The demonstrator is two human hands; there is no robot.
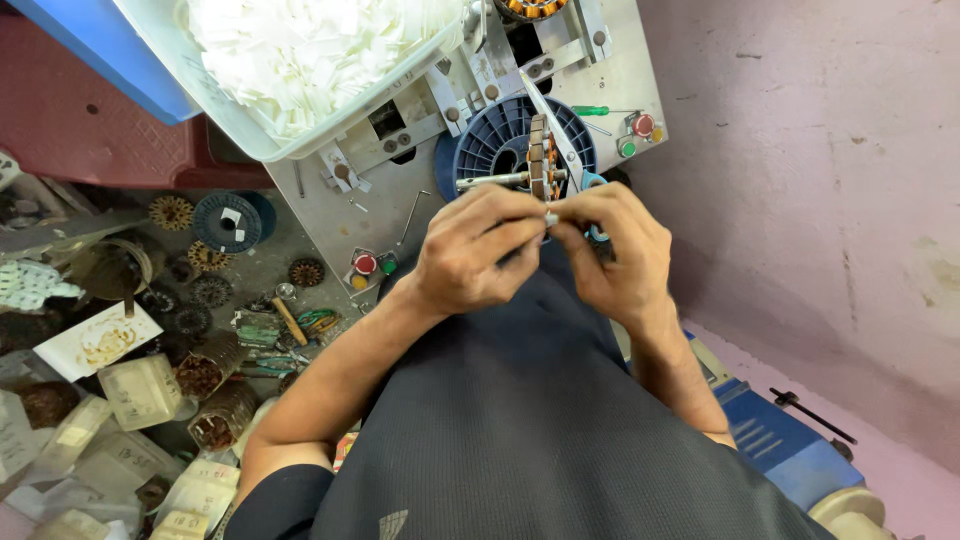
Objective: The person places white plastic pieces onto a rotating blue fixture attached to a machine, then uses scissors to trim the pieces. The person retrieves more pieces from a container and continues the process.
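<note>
Stator (540, 160) pinched between left hand (470, 250), right hand (615, 250)

Ahead: spool (497, 140) and machine plate (345, 210) crowd both hands.
Left: floor parts (190, 300) clutter passage.
Right: bare wall (810, 170), open room.

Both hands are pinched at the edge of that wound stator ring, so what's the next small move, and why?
Probably snip: the left hand and right hand pinch at the stator ring's lower edge, and the blue-handled scissors in the right hand already lie along it.
</note>
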